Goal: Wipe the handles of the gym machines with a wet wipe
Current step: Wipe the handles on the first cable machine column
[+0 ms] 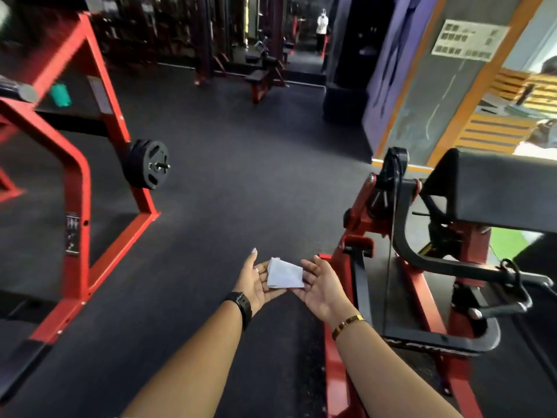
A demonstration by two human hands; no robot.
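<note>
A folded white wet wipe [284, 274] lies across the fingers of both my hands, held out palm up over the dark floor. My left hand [254, 285], with a black watch on the wrist, supports its left edge with straight fingers. My right hand [322, 289], with a gold bracelet on the wrist, supports its right edge, also flat. To the right stands a red and black machine [373, 224] with a black handle bar [497, 307] low at its side and a black arm pad [500, 188] above. Neither hand touches the machine.
On the left is a red frame machine [78, 182] carrying black weight plates [147, 168] and a grey grip [15, 90] at the far left. Dark rubber floor [241, 176] runs between the two machines. Benches [262, 78] and a standing person [322, 28] are far back.
</note>
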